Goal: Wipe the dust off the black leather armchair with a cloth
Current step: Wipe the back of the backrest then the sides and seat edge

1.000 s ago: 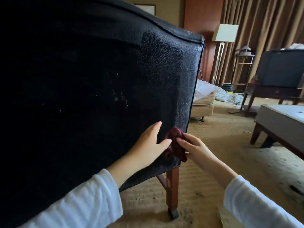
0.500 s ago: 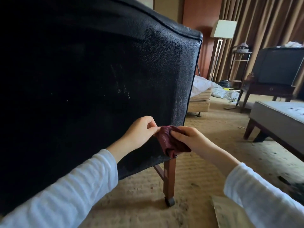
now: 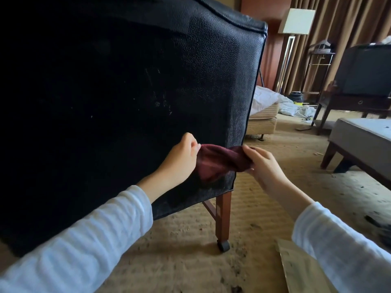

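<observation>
**A:** Where is the cloth sitting right now?

**B:** The dark red cloth (image 3: 222,163) is hanging stretched between both hands, low in the middle of the frame, in front of the lower right corner of the black armchair (image 3: 127,102).

**A:** And what are the fingers doing?

**B:** The left hand (image 3: 182,159) is pinching the cloth's left end, its fingers curling together on the fabric. The right hand (image 3: 264,166) is gripping the right end, thumb lying on top and fingers wrapping underneath. Both are clamping on the cloth.

**A:** Is the cloth touching the leather?

**B:** I cannot tell. Its loose lower fold is drooping just in front of the panel.

**A:** And the armchair itself?

**B:** Its back is facing the camera and filling the left and centre of the frame. Pale scuffs are showing mid-panel, and the grainy leather is catching light along the right edge. A wooden leg (image 3: 223,216) is standing under that corner, on a small dark caster (image 3: 223,246).

**A:** What is lying around it?

**B:** A speckled, dirty carpet (image 3: 179,261) is spreading across the bottom, with a flat sheet of cardboard (image 3: 300,269) lying at lower right. A floor lamp (image 3: 296,22) is standing at upper right before brown curtains (image 3: 349,22), and a padded bench (image 3: 364,136) is sitting at the right edge.
</observation>
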Tool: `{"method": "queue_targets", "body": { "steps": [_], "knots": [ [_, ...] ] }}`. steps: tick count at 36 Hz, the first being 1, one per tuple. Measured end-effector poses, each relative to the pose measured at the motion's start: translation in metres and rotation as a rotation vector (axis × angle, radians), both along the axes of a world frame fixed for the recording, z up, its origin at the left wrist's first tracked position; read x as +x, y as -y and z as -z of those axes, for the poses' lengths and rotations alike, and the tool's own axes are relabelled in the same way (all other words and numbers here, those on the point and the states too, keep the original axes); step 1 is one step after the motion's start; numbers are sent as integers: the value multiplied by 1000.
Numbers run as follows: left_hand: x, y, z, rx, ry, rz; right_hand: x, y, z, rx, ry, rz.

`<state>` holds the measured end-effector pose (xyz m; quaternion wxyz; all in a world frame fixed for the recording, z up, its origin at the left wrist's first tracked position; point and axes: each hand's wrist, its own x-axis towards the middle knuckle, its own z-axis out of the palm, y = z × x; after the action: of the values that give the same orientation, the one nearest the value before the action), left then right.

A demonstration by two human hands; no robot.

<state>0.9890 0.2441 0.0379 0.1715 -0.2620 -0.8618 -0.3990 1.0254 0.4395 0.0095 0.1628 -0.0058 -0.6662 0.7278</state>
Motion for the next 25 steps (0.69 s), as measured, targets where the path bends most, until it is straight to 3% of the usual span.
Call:
{"method": "queue_targets", "body": {
  "steps": [4,8,13,17,20,23,25],
  "knots": [
    [0,3,1,98,225,32,-7,-5,7,-382,110,-33],
    [5,7,4,47,355,175,-9,-1,13,-404,201,-77],
    [2,18,4,395,552,166,0,10,14,-259,285,-293],
    [-4,26,6,508,554,-4,8,16,13,-66,332,-364],
    [-5,29,10,526,560,-58,10,26,11,141,264,-260],
    [-6,27,15,574,629,-77,8,39,10,395,74,-18],
    [-2,23,14,587,703,-66,11,51,7,510,-20,-145]
  ]
}}
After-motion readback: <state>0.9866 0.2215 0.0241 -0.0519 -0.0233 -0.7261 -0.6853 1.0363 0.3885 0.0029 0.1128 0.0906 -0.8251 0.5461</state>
